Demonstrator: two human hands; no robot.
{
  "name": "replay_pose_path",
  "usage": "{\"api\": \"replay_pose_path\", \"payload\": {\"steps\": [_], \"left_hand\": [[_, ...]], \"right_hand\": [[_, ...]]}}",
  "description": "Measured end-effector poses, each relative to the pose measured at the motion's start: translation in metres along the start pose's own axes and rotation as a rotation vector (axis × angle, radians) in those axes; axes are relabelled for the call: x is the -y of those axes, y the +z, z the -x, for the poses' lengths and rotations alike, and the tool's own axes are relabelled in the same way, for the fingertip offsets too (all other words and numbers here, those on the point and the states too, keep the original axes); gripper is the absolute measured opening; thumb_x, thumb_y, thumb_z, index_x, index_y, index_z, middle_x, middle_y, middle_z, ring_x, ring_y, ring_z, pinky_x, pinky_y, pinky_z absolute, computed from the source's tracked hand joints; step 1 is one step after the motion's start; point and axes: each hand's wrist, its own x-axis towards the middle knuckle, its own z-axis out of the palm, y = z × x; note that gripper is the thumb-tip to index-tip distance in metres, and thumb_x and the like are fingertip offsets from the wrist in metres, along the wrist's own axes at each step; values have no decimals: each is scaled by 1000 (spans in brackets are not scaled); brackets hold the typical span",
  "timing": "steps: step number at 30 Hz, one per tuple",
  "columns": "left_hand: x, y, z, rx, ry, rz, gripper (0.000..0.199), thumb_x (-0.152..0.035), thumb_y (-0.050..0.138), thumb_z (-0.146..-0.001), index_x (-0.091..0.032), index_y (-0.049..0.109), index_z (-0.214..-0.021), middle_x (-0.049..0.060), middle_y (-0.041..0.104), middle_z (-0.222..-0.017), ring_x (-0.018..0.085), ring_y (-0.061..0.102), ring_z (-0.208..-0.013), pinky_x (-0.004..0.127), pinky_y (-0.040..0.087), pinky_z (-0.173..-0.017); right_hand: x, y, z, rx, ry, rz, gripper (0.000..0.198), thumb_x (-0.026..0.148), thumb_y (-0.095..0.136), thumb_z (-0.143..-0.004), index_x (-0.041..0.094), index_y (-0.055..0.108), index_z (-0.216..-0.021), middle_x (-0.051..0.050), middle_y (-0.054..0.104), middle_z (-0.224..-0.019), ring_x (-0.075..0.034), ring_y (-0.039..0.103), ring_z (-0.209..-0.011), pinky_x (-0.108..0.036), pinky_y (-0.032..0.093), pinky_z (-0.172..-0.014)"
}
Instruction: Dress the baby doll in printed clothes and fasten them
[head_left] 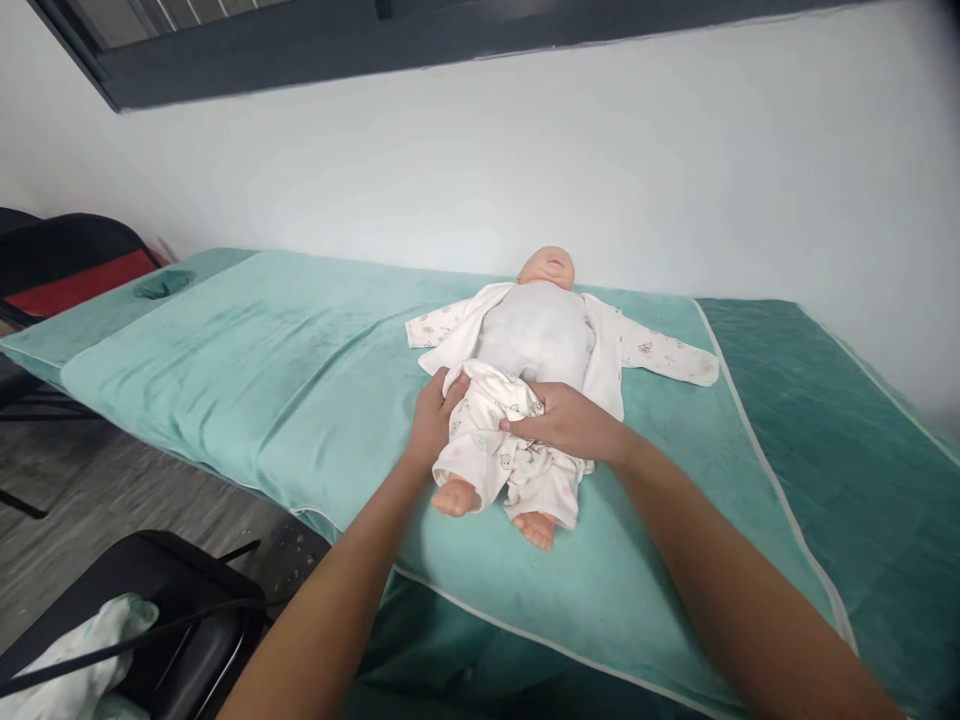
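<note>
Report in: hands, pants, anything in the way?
Left hand gripping printed pants at one side, right hand pinching their front. Doll on its back, pants bunched, both feet showing. Open jacket near the hands, not over them.

Room: bed [225, 350] left of doll [534, 325] — free | Blocks: wall [637, 180] behind, outstretched sleeve [671, 360] right
</note>
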Motion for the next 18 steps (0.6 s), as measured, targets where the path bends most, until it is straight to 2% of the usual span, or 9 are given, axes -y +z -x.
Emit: {"api": "replay_pose_path", "payload": {"steps": [5,8,10,15,18], "left_hand": [[0,3,-9,3,8,34,32,-50,55,-87,-20,54,-74,-1,53,-71,16,46,-72,27,37,-67],[0,4,-8,12,0,64,37,-54,54,-88,-19,57,-77,0,57,-76,17,48,-76,26,38,-70],[2,4,-7,4,-11,84,42,-58,51,-88,-18,58,-77,1,59,-77,17,48,-77,26,39,-71],[7,0,-12,-68,-124,151,54,-64,45,-90,-18,53,-64,0,52,-66,14,44,-67,26,38,-64],[9,-3,-17,-11,-138,223,50,-60,48,-90,-17,55,-64,-1,50,-65,13,42,-65,25,36,-61]], "right_hand": [[-1,2,-2,-113,-14,-96,24,43,68,-80,20,64,-87,-1,68,-86,-20,62,-79,-30,46,-67],[1,-8,1,-50,-36,-197,27,42,74,-76,19,65,-88,-1,68,-84,-19,63,-78,-29,47,-68],[-1,-18,4,-3,-74,-246,27,43,75,-76,18,65,-81,-1,67,-76,-17,61,-72,-27,46,-65],[-15,-38,5,-49,-89,-470,44,55,61,-88,20,55,-62,1,53,-54,-11,44,-49,-25,33,-48],[-23,-43,2,-129,-47,-566,47,57,59,-88,21,52,-58,3,45,-46,-11,37,-44,-27,29,-46]]}}
